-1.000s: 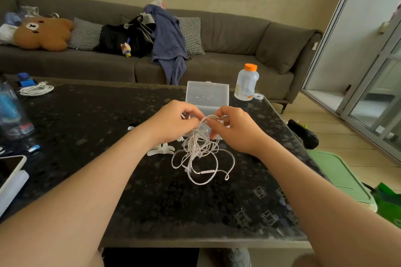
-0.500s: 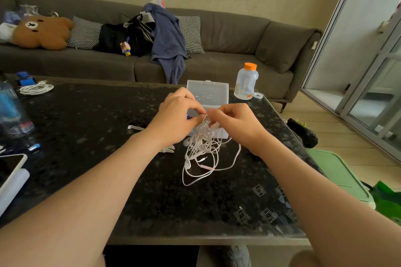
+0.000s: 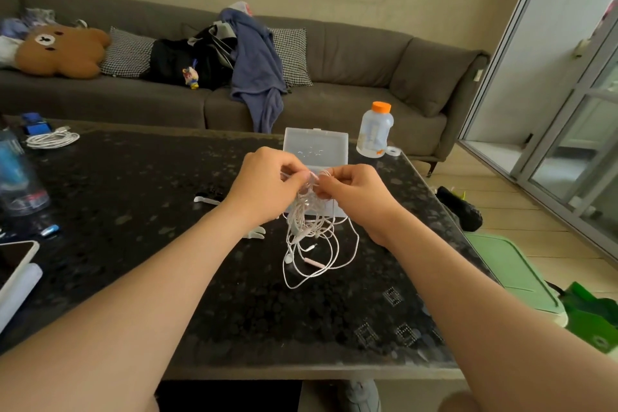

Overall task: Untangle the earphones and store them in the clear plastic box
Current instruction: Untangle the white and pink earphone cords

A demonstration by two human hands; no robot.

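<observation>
- Earphones [image 3: 311, 237], head view: the white cord is hanging in a messy bunch from both hands, with the lower loops and one earbud lying on the dark counter [image 3: 133, 184].
- Left hand [image 3: 264, 187] is pinching the top of the tangle, fingers curled in around the cord.
- Right hand [image 3: 354, 191] is pinching the same knot from the other side, its fingertips sitting right up against the left ones.
- Clear plastic box [image 3: 316, 147] is sitting open on the counter just behind the hands, lid standing up. Can't tell if the cord is touching it.
- Bottle [image 3: 374, 130] with an orange cap is standing just beside the box on its right, and a coiled white cable [image 3: 52, 139] is lying well apart at the far left.
</observation>
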